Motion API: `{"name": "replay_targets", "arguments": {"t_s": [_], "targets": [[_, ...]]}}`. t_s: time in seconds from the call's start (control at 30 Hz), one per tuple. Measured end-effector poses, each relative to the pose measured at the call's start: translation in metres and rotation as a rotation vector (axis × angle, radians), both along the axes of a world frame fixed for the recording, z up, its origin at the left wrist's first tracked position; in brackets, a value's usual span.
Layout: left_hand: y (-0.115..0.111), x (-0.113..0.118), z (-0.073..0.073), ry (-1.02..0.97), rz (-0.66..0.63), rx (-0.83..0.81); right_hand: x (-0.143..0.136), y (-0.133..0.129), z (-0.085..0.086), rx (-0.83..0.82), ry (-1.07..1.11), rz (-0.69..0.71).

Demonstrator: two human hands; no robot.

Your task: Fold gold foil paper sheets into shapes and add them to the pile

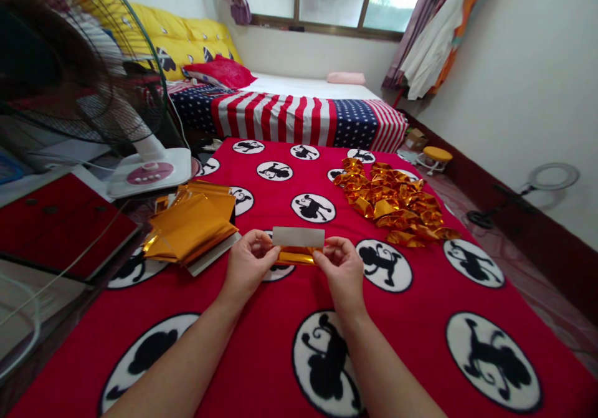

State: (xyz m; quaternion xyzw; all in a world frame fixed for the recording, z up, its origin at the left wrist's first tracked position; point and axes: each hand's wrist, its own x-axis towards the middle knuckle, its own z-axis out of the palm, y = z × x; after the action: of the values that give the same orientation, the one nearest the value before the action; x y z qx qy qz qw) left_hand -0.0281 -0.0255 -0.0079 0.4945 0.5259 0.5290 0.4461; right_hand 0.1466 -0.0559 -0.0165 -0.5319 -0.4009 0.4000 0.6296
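Observation:
Between my two hands, above the red cloth (252,356), is a sheet of gold foil paper (299,255). Its lower part is folded up with the shiny gold side showing, and a pale grey strip of its back stands above. My left hand (252,262) pinches the left end between thumb and fingers. At the right end, my right hand (341,268) pinches it the same way. A stack of flat gold foil sheets (191,225) lies to the left of my left hand. Beyond my right hand is a heap of folded gold foil pieces (392,203).
A fan (149,162) stands at the left, near a dark red panel (60,218). Behind the cloth is a bed (280,116) with a striped and starred cover. A yellow stool (438,154) and a ring light (554,176) are on the right by the wall.

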Motion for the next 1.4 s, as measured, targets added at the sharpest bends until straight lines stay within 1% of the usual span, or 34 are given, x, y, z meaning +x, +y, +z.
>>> {"name": "replay_targets", "arguments": {"t_s": [0.23,0.43,0.67,0.9,1.13,1.3,1.4], "targets": [[0.0005,0.0001,0.0003,-0.013,-0.005,-0.013,-0.0006,0.0007,0.0021,0.003,0.054,0.018],[0.0013,-0.0011,0.0002,-0.021,0.003,-0.025,0.002,0.0016,-0.0003,-0.003,0.087,0.054],[0.0021,-0.0022,-0.0012,-0.03,-0.011,-0.025,0.0013,0.0019,0.0037,-0.025,0.109,0.044],[0.0018,-0.0029,-0.004,-0.013,-0.02,-0.013,0.0026,0.0031,0.0007,-0.029,0.059,0.044],[0.0005,-0.001,0.0014,0.002,-0.011,-0.021,0.0023,0.0032,0.0007,-0.035,0.052,0.039],[0.0011,-0.0011,0.0009,0.011,-0.014,-0.007,0.0026,0.0034,-0.0004,-0.03,0.03,0.038],[-0.0005,-0.0007,0.001,0.068,-0.002,0.012,0.0014,0.0039,-0.0012,-0.039,-0.012,0.037]]}}
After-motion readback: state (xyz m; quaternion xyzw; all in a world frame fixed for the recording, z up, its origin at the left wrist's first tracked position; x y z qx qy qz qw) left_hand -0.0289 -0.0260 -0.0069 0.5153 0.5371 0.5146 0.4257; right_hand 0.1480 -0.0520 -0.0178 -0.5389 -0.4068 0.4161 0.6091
